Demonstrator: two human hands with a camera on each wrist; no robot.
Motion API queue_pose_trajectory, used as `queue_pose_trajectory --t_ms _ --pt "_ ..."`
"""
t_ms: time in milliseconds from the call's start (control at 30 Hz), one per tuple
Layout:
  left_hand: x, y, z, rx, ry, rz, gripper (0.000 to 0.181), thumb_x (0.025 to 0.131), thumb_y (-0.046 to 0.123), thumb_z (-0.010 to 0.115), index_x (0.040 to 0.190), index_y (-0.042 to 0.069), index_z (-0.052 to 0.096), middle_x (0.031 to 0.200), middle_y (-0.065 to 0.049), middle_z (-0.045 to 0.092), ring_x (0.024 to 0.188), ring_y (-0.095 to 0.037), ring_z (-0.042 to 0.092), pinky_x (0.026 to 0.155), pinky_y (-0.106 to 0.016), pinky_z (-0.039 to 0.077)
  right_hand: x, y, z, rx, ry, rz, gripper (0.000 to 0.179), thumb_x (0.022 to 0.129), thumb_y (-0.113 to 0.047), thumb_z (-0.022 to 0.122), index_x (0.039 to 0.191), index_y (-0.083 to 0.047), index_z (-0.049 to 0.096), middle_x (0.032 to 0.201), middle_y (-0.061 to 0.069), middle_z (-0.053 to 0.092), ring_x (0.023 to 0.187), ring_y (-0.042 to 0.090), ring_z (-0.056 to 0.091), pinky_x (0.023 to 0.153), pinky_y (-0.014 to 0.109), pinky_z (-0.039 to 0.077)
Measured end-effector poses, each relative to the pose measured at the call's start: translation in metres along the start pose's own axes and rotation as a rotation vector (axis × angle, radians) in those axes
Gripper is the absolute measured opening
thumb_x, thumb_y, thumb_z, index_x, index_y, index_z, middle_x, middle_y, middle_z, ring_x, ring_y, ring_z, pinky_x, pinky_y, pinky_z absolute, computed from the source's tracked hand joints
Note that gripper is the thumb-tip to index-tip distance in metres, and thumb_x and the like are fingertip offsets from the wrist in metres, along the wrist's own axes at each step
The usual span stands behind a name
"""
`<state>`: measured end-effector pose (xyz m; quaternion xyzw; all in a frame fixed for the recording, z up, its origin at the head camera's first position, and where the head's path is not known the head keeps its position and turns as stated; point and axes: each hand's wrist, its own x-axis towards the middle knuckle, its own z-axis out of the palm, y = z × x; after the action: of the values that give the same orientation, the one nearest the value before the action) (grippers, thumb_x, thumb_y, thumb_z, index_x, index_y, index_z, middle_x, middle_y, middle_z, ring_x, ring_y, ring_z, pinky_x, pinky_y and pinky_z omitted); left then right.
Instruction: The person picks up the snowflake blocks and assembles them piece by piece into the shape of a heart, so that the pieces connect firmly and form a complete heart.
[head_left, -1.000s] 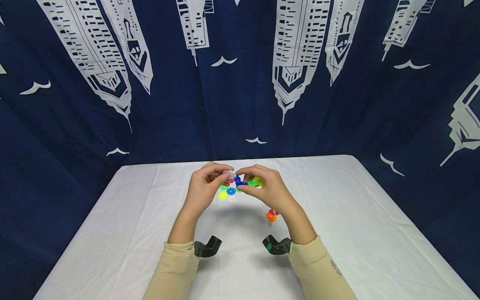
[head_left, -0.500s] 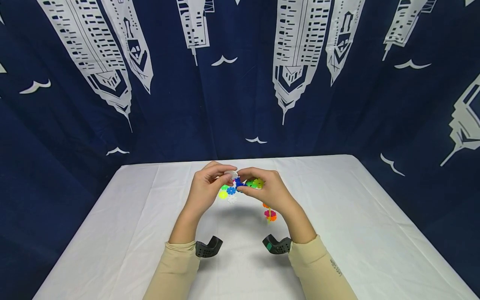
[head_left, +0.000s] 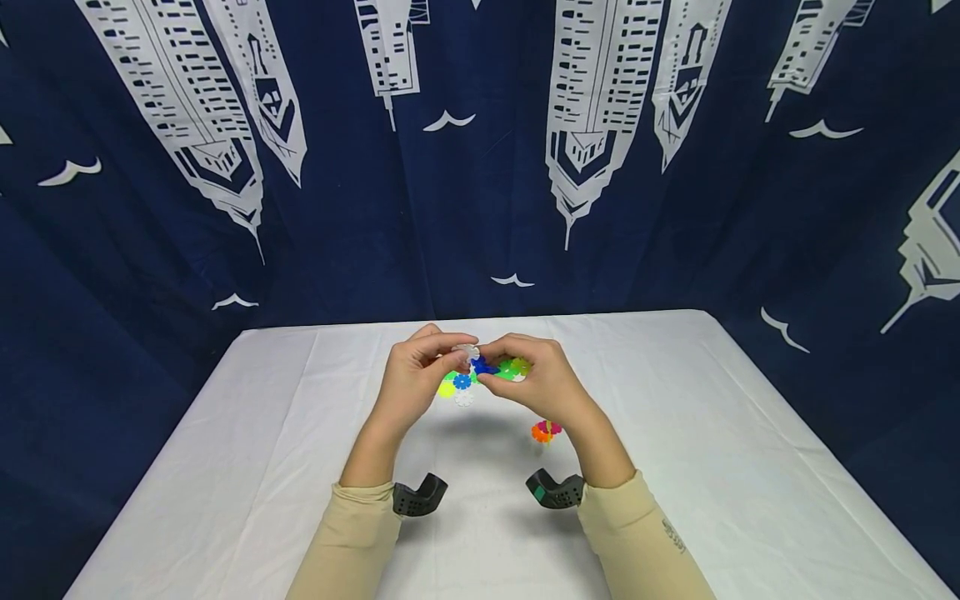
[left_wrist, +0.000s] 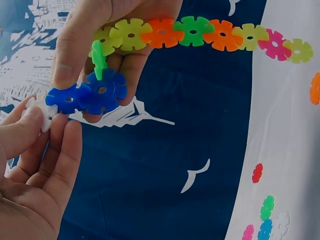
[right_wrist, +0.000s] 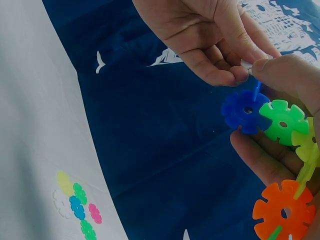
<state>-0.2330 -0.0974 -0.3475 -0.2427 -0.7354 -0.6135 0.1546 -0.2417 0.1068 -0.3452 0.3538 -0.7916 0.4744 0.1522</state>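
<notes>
My left hand point(head_left: 416, 375) pinches a white snowflake disc point(left_wrist: 44, 111) between thumb and fingers. Against its edge lies a blue snowflake disc point(left_wrist: 66, 98); whether their slots interlock I cannot tell. My right hand point(head_left: 540, 379) pinches that blue disc, which joins a second blue disc point(left_wrist: 106, 91). From there a chain of interlocked discs runs on: a green disc point(right_wrist: 284, 122), then yellow, orange, green and pink ones. Part of the chain is hidden behind the right hand; its orange and pink end point(head_left: 543, 431) hangs below the right wrist in the head view.
Several loose discs lie on the white-covered table point(head_left: 300, 467) beyond the hands, among them a yellow disc point(head_left: 446, 389), a blue disc point(head_left: 462, 382) and a clear white disc point(head_left: 464, 399). A dark blue printed curtain point(head_left: 480, 208) hangs behind the table.
My left hand has shifted slightly right with the white disc, closer to the right hand and the blue disc. The chain's hanging end has swung a little; the right hand stays nearly in place.
</notes>
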Motion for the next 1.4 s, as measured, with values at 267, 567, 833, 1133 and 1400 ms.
queue_pose_trajectory --t_ms 267,567,833,1133,1400 --pt "0.000 0.004 0.002 -0.006 -0.001 0.005 0.018 0.091 -0.001 0.068 0.106 0.002 0.077 0.082 -0.011 0.058 0.077 -0.006 0.066 0.072 -0.025 0.057 0.000 -0.003 -0.002 -0.001 0.012 -0.037 0.025 0.080 -0.006 0.083 0.104 -0.006 0.077 0.094 0.005 0.076 0.085 0.015 0.070 0.081 0.025 0.060" --pt "-0.001 0.005 0.005 0.007 0.010 0.009 0.018 0.091 0.000 0.068 0.107 0.003 0.076 0.083 -0.010 0.057 0.077 -0.005 0.065 0.072 -0.026 0.058 0.000 -0.003 -0.004 0.000 -0.013 0.008 0.025 0.081 -0.008 0.083 0.104 -0.007 0.075 0.097 0.004 0.076 0.087 0.015 0.071 0.083 0.025 0.059" --pt "0.000 0.001 0.009 -0.014 0.074 0.008 0.022 0.090 0.004 0.071 0.111 0.005 0.075 0.086 -0.014 0.062 0.076 -0.007 0.069 0.072 -0.025 0.058 0.000 -0.001 -0.005 -0.002 -0.030 0.037 0.027 0.083 -0.009 0.081 0.109 -0.007 0.073 0.102 0.006 0.076 0.086 0.016 0.073 0.078 0.023 0.060" --pt "0.000 -0.005 0.006 -0.069 0.102 -0.063 0.022 0.091 0.002 0.069 0.113 0.004 0.073 0.089 -0.012 0.066 0.075 -0.010 0.069 0.078 -0.023 0.060 0.001 0.000 -0.004 -0.047 0.009 0.054 0.032 0.084 -0.010 0.080 0.114 -0.006 0.071 0.106 0.008 0.075 0.084 0.017 0.072 0.074 0.023 0.060" --pt "0.005 -0.032 0.004 -0.068 0.159 -0.185 0.021 0.092 0.008 0.070 0.113 0.006 0.073 0.090 -0.014 0.069 0.072 -0.013 0.066 0.072 -0.024 0.059 0.001 0.002 -0.004 -0.060 0.089 0.061 0.049 0.085 -0.012 0.079 0.131 -0.017 0.062 0.109 0.008 0.075 0.085 0.016 0.071 0.077 0.024 0.059"
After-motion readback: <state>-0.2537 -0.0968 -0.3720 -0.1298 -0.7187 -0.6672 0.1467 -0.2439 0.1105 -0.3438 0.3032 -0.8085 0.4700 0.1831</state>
